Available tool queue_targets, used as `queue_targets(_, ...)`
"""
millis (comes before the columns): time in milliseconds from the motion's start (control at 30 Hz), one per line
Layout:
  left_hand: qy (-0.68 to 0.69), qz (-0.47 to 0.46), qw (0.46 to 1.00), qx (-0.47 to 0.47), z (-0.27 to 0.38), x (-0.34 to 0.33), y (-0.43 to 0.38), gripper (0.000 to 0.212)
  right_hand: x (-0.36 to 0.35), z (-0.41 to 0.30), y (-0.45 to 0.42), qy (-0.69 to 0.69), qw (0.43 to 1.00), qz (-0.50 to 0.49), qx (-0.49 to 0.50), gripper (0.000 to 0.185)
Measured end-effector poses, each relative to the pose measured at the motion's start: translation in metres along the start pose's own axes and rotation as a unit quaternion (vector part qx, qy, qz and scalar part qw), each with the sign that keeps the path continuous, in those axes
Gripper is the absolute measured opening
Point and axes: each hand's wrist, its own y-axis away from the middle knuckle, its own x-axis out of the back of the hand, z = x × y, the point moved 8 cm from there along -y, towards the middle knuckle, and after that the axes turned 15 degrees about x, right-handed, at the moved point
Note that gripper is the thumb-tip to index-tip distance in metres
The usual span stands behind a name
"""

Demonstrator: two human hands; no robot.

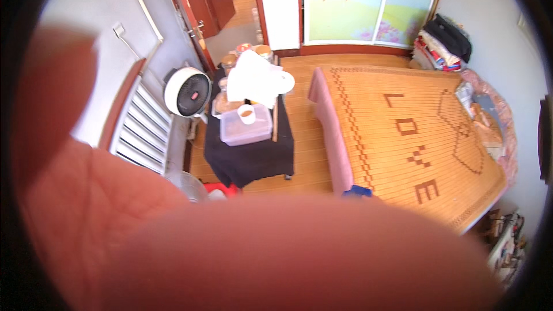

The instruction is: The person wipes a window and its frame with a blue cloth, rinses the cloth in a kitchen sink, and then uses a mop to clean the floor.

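Observation:
My left hand (108, 190), by its shape, fills the left side and bottom of the view, very close to the lens and blurred. Its palm faces the camera, with the thumb upright at the far left and a broad blurred part across the bottom. Whether it grips anything is hidden. My right hand is out of view. Farther off, a table with a dark cloth (250, 160) bears a translucent plastic box (246, 134). On that box stands a white cup (246, 115) with brown contents. Behind them lie an overexposed white sheet or cloth (252, 80) and lidded jars (263, 52).
A white fan (188, 92) stands left of the table, near a radiator (140, 129). To the right is a bed with a slatted mat (389, 138) bearing letters. Folded textiles (445, 43) are piled at its far corner. A door (216, 0) stands ajar beyond.

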Motion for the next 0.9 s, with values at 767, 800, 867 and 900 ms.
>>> queue_targets(767, -0.225, -0.284, 0.742, 0.564, -0.260, -0.124, 0.355, 0.030, -0.004, -0.134, -0.301, -0.007, 0.995, 0.096, 0.015, 0.030)
queue_targets(800, -0.207, -0.283, 0.741, 0.572, -0.266, -0.133, 0.359, 0.029, -0.005, -0.133, -0.322, -0.017, 0.996, 0.090, 0.011, 0.029)
queue_targets(867, -0.202, -0.294, 0.727, 0.587, -0.272, -0.149, 0.362, 0.028, -0.006, -0.129, -0.362, -0.017, 0.995, 0.096, -0.011, 0.029)
queue_targets(900, -0.189, -0.299, 0.721, 0.596, -0.277, -0.160, 0.366, 0.028, -0.006, -0.132, -0.384, -0.015, 0.994, 0.105, -0.019, 0.028)
